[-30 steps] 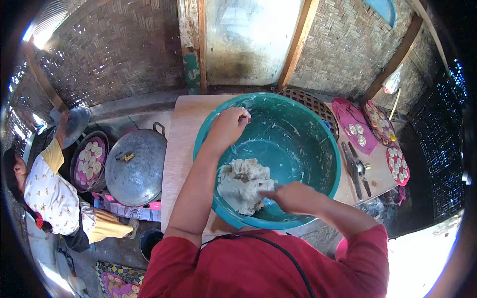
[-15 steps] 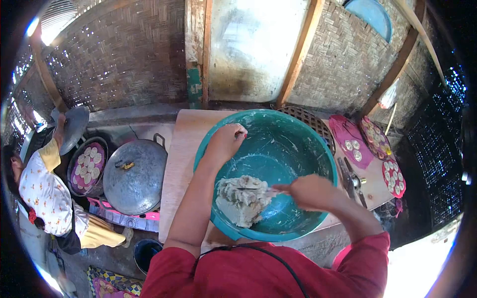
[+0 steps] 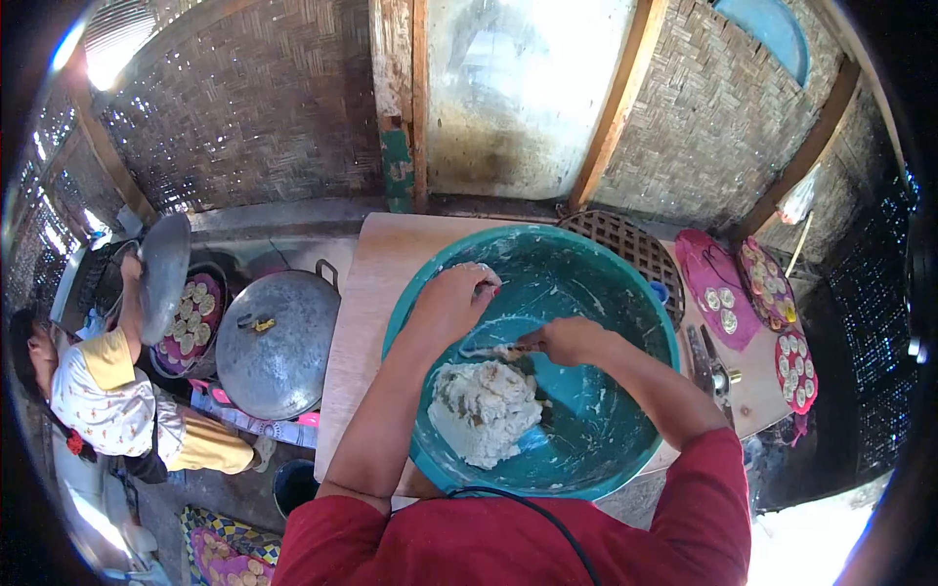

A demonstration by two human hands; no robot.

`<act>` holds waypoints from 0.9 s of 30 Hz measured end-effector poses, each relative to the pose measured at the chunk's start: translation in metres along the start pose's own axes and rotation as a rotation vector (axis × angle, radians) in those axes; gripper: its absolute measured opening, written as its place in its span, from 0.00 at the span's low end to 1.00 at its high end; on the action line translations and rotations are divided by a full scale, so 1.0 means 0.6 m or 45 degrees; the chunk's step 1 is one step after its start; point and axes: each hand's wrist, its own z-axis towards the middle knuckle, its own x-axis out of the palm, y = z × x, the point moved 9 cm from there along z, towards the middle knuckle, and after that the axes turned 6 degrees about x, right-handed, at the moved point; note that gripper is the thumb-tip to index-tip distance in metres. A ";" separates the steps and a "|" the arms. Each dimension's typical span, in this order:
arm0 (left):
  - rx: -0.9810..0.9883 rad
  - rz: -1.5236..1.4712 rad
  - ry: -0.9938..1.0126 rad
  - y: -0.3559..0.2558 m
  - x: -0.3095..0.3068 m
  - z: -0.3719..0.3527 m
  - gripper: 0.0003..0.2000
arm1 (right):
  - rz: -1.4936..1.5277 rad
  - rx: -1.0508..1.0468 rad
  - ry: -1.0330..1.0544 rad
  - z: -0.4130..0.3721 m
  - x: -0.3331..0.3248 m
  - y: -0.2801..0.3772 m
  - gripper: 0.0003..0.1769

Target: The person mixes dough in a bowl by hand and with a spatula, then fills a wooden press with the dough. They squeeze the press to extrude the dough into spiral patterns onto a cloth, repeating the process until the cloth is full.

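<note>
A large green basin (image 3: 625, 293) holds a pale, sticky mound of dough (image 3: 484, 405) at its lower left. My right hand (image 3: 567, 342) is closed around the handle of a dough-smeared utensil (image 3: 503, 350), which lies just above the mound inside the basin. Over the basin's upper left part, my left hand (image 3: 454, 298) has its fingers curled, with pale dough on them; what they hold, if anything, is hidden.
The basin stands on a wooden board (image 3: 357, 283). At the left are a lidded pot (image 3: 274, 342) and a co-worker (image 3: 103, 391) holding a lid (image 3: 166, 278) beside a pan of round pieces (image 3: 195, 313). Pink sheets (image 3: 713, 283) with pieces and a woven basket (image 3: 630, 249) lie right.
My right hand has moved left and up with the utensil, from the dough's right side to above it. The co-worker's lid has shifted right, towards the pan. The view has shifted slightly.
</note>
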 end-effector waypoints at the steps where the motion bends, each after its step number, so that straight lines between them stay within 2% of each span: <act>1: 0.009 -0.004 -0.013 0.001 -0.001 0.001 0.06 | 0.028 -0.058 0.025 -0.014 -0.009 0.013 0.29; 4: 0.035 -0.032 -0.016 0.005 0.004 0.000 0.06 | -0.169 -0.143 -0.029 -0.094 -0.054 0.059 0.28; 6: 0.025 -0.035 -0.008 0.005 0.006 0.002 0.06 | -0.183 -0.294 -0.177 -0.155 -0.032 0.102 0.28; 10: -0.035 -0.073 0.035 -0.013 -0.003 0.002 0.06 | -0.175 -0.234 -0.057 -0.280 -0.086 0.079 0.29; 12: 0.002 -0.085 0.062 -0.012 0.006 0.004 0.06 | -0.223 0.236 -0.087 -0.312 -0.130 0.009 0.24; 14: 0.103 -0.044 0.009 -0.027 -0.002 0.004 0.06 | -0.219 0.280 0.023 -0.303 -0.085 -0.027 0.20; 17: 0.090 -0.074 0.016 -0.025 -0.001 0.002 0.06 | -0.184 0.402 0.182 -0.273 0.015 -0.058 0.11; 19: 0.092 -0.062 0.008 -0.023 0.000 -0.001 0.06 | -0.153 0.440 0.167 -0.253 0.069 -0.079 0.12; 22: 0.054 -0.085 0.000 -0.014 0.001 -0.008 0.06 | -0.073 0.460 0.148 -0.248 0.083 -0.069 0.13; 25: 0.141 -0.047 0.003 -0.031 0.002 -0.008 0.06 | 0.010 0.413 0.126 -0.251 0.082 -0.037 0.14; 27: 0.062 -0.039 0.042 -0.025 0.004 -0.008 0.06 | 0.039 0.364 0.092 -0.261 0.057 -0.019 0.15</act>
